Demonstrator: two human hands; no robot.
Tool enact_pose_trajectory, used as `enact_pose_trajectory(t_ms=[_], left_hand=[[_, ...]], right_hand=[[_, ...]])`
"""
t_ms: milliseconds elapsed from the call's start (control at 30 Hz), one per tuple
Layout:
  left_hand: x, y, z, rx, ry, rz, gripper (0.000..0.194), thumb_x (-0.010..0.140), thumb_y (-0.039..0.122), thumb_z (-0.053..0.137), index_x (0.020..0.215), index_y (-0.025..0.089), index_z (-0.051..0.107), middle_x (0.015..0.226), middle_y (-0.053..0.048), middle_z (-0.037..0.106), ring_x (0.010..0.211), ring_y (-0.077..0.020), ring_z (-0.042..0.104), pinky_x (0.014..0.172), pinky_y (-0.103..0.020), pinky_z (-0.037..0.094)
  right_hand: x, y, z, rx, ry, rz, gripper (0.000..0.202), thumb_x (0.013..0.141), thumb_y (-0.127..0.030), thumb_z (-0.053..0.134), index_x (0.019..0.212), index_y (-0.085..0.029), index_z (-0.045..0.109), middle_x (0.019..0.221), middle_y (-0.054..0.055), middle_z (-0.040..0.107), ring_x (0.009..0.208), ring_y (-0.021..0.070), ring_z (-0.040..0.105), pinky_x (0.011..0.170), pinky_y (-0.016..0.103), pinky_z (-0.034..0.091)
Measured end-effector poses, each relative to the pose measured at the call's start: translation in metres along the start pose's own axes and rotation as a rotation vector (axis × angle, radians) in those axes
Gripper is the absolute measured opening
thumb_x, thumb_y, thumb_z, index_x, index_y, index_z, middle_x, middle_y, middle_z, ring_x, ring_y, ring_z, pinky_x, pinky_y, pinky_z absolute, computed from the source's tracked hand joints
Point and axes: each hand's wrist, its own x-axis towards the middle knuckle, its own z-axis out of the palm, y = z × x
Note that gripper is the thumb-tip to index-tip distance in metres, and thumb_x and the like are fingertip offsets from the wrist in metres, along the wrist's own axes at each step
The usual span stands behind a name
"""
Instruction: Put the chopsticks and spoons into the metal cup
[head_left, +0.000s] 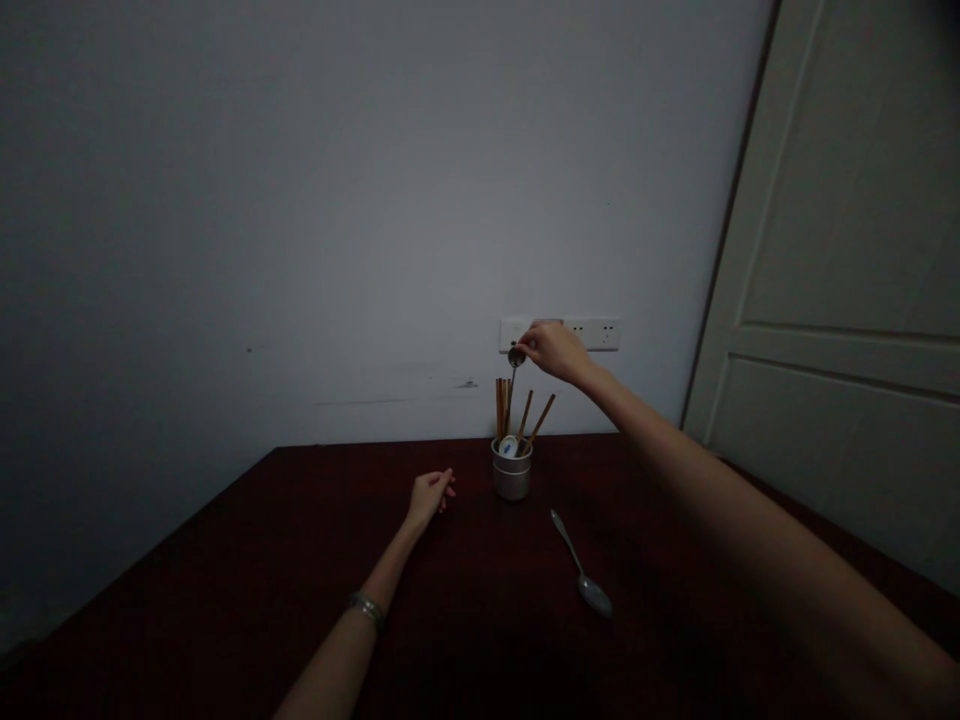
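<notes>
"metal spoon [516, 357]: how's your grip?"

"your right hand [556, 351] pinches its bowl; the handle slants into the cup [511, 484]. guide it gently past the chopsticks [500, 408]."

"left hand [429, 496]?"

"curled; can't tell if it's closed."

The right hand [553, 350] covers part of the wall sockets [602, 333], and its fingers hide part of the small spoon's bowl [516, 357], while the lower end of that spoon's handle is lost among the sticks [501, 408] and behind the rim of the metal cup [511, 478]. The lower ends of the sticks and of the white piece [508, 446] are hidden inside the cup, and the blue mark on that piece is too small to read. Both forearms, the dark red table [465, 620] and the door [847, 300] are cut off by the picture's edges.
</notes>
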Motion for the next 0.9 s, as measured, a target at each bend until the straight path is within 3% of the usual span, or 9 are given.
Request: enact_pose_trajectory(t_ms=[400,700,900], left_hand=[[-0.002,-0.001,0.001,0.011,-0.002,0.029,0.041,0.073,0.05,0.049,0.068,0.011,0.058,0.047,0.001,0.052,0.032,-0.0056,0.038,0.032,-0.018,0.028],[-0.003,0.0,0.0,0.034,0.011,0.01,0.04,0.072,0.049,0.049,0.068,0.011,0.058,0.047,0.002,0.052,0.032,-0.0055,0.039,0.033,-0.018,0.029],[-0.004,0.002,0.0,0.037,0.006,0.012,0.038,0.073,0.047,0.049,0.068,0.011,0.058,0.047,0.002,0.052,0.033,-0.0055,0.039,0.033,-0.018,0.029]], right_hand=[[-0.028,-0.019,0.061,-0.03,-0.219,0.022,0.029,0.085,-0.035,0.043,0.089,-0.018,0.067,0.098,0.009,0.062,0.089,0.0191,0.056,0.067,0.024,0.04],[-0.043,-0.033,0.084,-0.007,-0.344,0.005,0.027,0.084,-0.035,0.044,0.09,-0.019,0.066,0.098,0.011,0.063,0.092,0.0213,0.057,0.072,0.027,0.042],[-0.043,-0.035,0.087,0.024,-0.346,0.003,0.027,0.084,-0.034,0.045,0.09,-0.018,0.066,0.097,0.01,0.064,0.092,0.0202,0.058,0.072,0.026,0.042]])
